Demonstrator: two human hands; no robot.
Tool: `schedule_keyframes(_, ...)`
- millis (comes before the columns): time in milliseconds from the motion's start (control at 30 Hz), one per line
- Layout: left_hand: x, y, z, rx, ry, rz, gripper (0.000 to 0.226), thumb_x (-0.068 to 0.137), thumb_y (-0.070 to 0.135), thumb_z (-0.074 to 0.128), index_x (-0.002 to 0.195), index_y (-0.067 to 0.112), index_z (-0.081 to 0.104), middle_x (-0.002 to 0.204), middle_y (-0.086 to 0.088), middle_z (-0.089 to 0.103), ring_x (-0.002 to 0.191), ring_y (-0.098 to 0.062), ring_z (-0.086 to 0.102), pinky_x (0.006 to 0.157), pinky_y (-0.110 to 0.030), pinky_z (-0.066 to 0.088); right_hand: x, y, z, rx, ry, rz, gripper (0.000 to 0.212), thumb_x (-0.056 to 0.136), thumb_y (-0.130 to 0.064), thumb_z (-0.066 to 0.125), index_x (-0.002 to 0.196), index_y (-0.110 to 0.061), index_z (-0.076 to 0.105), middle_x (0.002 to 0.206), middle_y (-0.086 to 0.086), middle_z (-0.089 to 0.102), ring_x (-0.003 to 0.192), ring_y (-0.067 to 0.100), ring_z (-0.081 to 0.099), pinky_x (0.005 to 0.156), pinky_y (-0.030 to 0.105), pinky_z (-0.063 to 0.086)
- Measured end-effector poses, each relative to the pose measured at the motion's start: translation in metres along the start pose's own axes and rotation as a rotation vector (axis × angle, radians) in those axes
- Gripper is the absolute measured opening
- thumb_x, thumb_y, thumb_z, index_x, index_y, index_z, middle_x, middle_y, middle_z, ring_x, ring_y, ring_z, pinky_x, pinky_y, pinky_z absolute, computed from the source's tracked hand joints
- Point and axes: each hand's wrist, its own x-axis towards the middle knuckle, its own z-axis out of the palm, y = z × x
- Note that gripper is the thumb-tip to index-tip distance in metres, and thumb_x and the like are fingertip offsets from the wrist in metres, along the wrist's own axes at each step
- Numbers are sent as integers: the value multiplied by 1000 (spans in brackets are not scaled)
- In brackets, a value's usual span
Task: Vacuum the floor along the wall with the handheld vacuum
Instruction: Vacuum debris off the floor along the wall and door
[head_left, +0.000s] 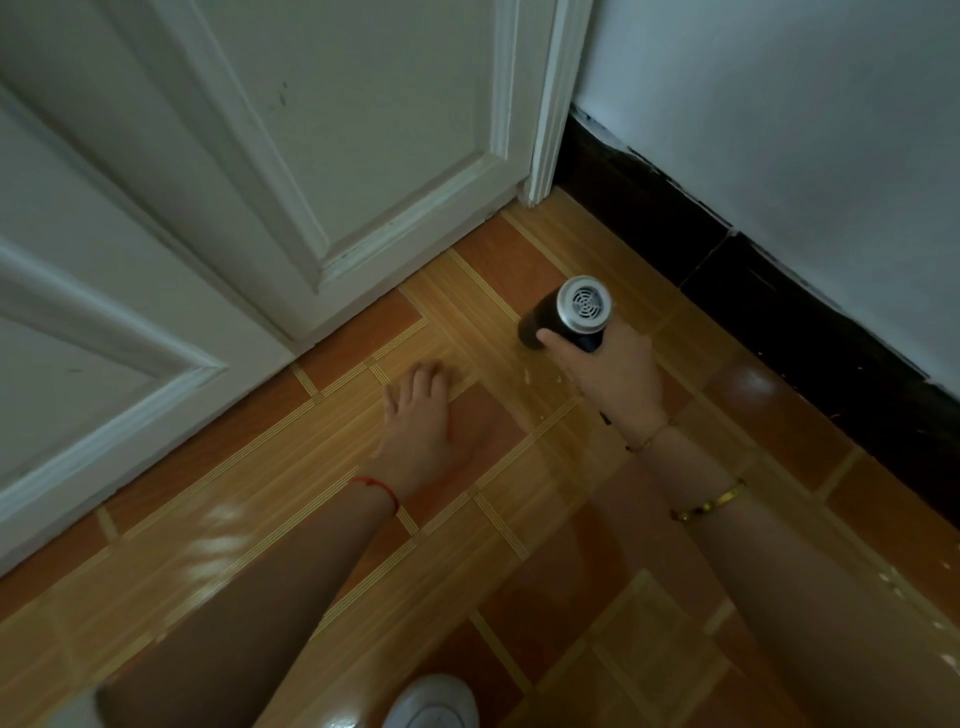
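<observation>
Vacuum (566, 317): gripped by right hand (610, 371), nozzle down near corner.
Left hand (423, 415): flat, empty, on floor (260, 519).
Next: sweep to be made along dark skirting (753, 270).

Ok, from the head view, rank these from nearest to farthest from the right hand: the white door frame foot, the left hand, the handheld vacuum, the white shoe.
1. Handheld vacuum: gripped in the right hand, near the black baseboard.
2. Left hand: flat on the floor, to its left.
3. Door frame foot: in the corner, ahead.
4. White shoe: at the bottom edge, farthest.
</observation>
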Motion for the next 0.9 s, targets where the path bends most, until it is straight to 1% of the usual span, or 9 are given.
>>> schedule_keyframes(67, 3, 6, 2, -15, 18, 53, 106, 74, 48, 77, 155, 16, 16, 162, -5, 13, 151, -27, 2, 119, -59, -1, 3, 6, -12, 8, 64, -2, 65, 76, -54, 72, 130, -20, 57, 119, -3, 68, 108, 13, 63, 86, 27, 50)
schedule_keyframes(167, 10, 17, 7, -49, 29, 115, 109, 74, 47, 78, 156, 20, 12, 164, -2, 7, 152, -26, -3, 119, -60, -3, 9, 15, -28, -24, 131, 17, 69, 77, -51, 73, 134, -16, 55, 125, 1, 66, 115, 15, 61, 86, 21, 44)
schedule_keyframes(300, 16, 35, 11, -38, -6, 189, 105, 78, 52, 72, 156, 19, 10, 166, -2, 0, 152, -25, -7, 120, -58, -5, 15, 30, -43, -58, 197, 62, 72, 75, -58, 70, 134, -19, 55, 123, 1, 67, 113, 18, 62, 85, 27, 49)
schedule_keyframes(467, 23, 55, 13, -22, -58, 244, 105, 79, 51, 71, 157, 18, 9, 166, -2, -3, 152, -25, -10, 120, -56, -9, 24, 38, -55, -24, 89, 111, 65, 70, -58, 72, 121, -19, 61, 104, 3, 71, 95, 22, 69, 83, 38, 57)
schedule_keyframes(600, 26, 63, 17, -6, -84, 256, 106, 80, 52, 70, 157, 16, 7, 166, -3, -3, 152, -26, -9, 120, -56, -9, 31, 42, -60, -42, 153, 88, 73, 68, -64, 69, 126, -21, 58, 117, 0, 69, 105, 19, 66, 88, 38, 54)
schedule_keyframes(700, 27, 65, 21, 10, -93, 268, 106, 81, 52, 70, 157, 15, 7, 166, -3, -2, 152, -26, -10, 119, -57, -9, 39, 42, -65, -22, 156, 96, 72, 71, -60, 71, 129, -19, 58, 120, 1, 68, 111, 18, 64, 91, 34, 52)
schedule_keyframes(800, 26, 64, 26, 17, -89, 270, 106, 81, 55, 67, 157, 15, 6, 166, -3, -3, 152, -24, -12, 119, -57, -10, 43, 38, -65, 10, 113, 110, 73, 69, -62, 70, 127, -20, 58, 110, 1, 71, 92, 22, 70, 79, 37, 59)
schedule_keyframes(867, 25, 63, 29, 23, -83, 273, 105, 82, 56, 66, 157, 15, 5, 166, -3, -4, 152, -24, -13, 119, -57, -10, 42, 34, -64, 25, 58, 130, 63, 74, -54, 73, 122, -16, 59, 93, 1, 71, 67, 16, 70, 58, 24, 58)
schedule_keyframes(900, 24, 63, 29, 25, -79, 275, 105, 82, 56, 65, 157, 16, 4, 166, -3, -4, 152, -24, -13, 119, -57, -9, 39, 31, -64, 17, 32, 137, 55, 77, -49, 73, 117, -14, 59, 84, 0, 69, 56, 10, 66, 48, 15, 51)
